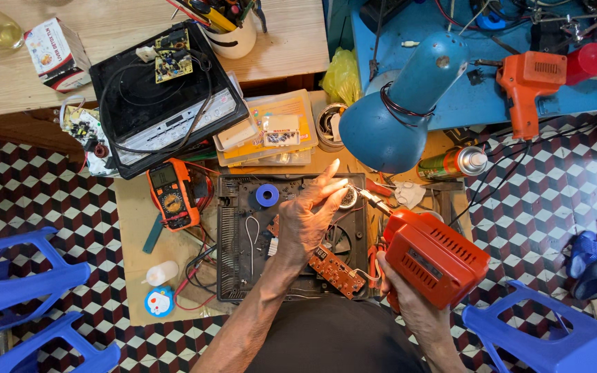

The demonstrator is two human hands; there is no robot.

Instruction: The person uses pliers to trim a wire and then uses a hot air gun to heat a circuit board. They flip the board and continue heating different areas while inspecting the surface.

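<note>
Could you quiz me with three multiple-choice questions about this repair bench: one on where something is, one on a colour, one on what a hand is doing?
1. Where is the multimeter?
A. left of the open tray
B. on the blue table
C. on a stool

2. What colour is the soldering gun in the right hand?
A. green
B. orange
C. white

3. What is the left hand doing?
A. resting flat on the floor
B. raised over the tray, fingers pinched together
C. gripping the lamp

Answers: 1 A, it lies on the board beside the tray's left edge. 2 B, its body is plainly orange. 3 B, the fingertips meet near the gun's tip; what they pinch is too small to tell.
</note>
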